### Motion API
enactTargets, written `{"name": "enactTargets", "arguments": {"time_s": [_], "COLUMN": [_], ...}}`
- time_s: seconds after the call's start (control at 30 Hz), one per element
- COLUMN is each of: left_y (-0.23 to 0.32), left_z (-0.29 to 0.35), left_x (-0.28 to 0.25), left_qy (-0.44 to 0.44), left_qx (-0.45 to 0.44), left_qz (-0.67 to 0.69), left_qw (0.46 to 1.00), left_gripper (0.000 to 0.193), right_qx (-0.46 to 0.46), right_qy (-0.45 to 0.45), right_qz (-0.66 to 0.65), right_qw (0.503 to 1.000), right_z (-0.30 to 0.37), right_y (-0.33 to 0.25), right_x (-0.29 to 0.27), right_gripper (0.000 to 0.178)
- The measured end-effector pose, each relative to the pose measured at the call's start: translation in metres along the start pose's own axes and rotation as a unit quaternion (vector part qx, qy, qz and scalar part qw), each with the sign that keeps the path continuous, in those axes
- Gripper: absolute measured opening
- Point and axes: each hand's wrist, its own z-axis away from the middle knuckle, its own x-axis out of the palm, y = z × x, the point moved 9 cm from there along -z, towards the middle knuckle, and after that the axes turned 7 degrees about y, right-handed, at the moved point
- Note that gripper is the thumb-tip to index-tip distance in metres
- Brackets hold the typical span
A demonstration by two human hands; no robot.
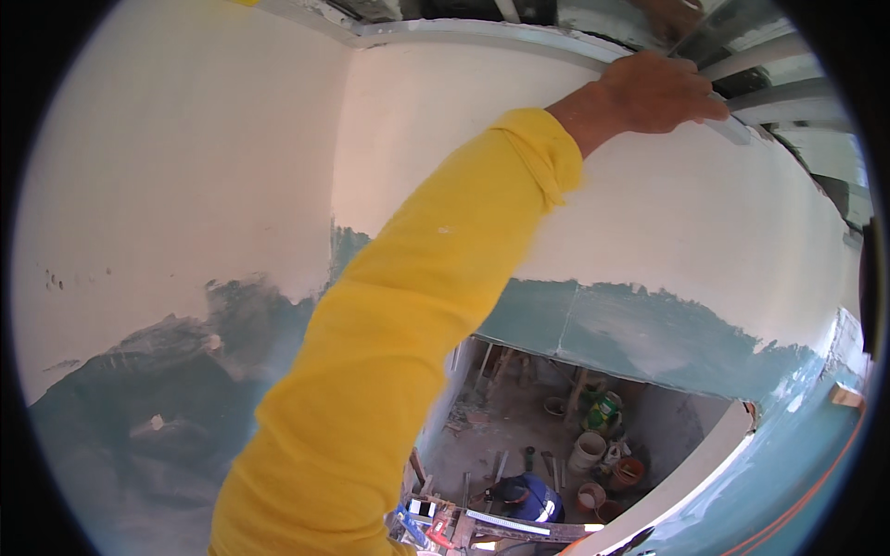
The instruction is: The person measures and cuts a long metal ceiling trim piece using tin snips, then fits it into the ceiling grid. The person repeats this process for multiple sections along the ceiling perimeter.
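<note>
A yellow-sleeved arm rises from the lower left across the view, and I take it for my left one. At its end my left hand (654, 93) is closed at the top of the wall, its fingers bent over a light metal channel (737, 130). The channel's end shows just past the fingertips. More of the metal edging (482, 32) runs leftward along the wall top to the corner. My right hand does not show clearly. A blurred brown shape (672, 14) hangs above my left hand, and I cannot make out whether it is a hand or a reflection.
Metal ceiling bars (779, 57) cross the upper right. The walls are pale plaster (185, 148) above green-blue board (630, 324). Through an opening far below, a person in dark blue (533, 499) bends near buckets (589, 451) and tools. An orange cord (816, 491) hangs at right.
</note>
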Motion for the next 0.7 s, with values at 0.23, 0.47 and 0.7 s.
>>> {"name": "enactTargets", "arguments": {"time_s": [0.23,0.47,0.7], "left_y": [0.0,-0.008,-0.004], "left_z": [-0.001,0.0,-0.003], "left_x": [-0.003,0.006,0.004], "left_qy": [0.049,-0.039,-0.071], "left_qx": [0.002,-0.016,-0.013], "left_qz": [0.053,0.105,0.038], "left_qw": [0.997,0.994,0.997], "left_gripper": [0.03,0.042,0.041], "right_qx": [0.014,0.031,0.045], "right_qy": [0.021,0.017,0.027], "right_qz": [0.037,0.031,0.032], "right_qw": [0.999,0.999,0.998], "right_z": [0.006,0.007,0.004], "right_y": [-0.006,-0.01,-0.009], "right_x": [-0.012,-0.009,-0.005], "right_gripper": [0.05,0.053,0.051]}}
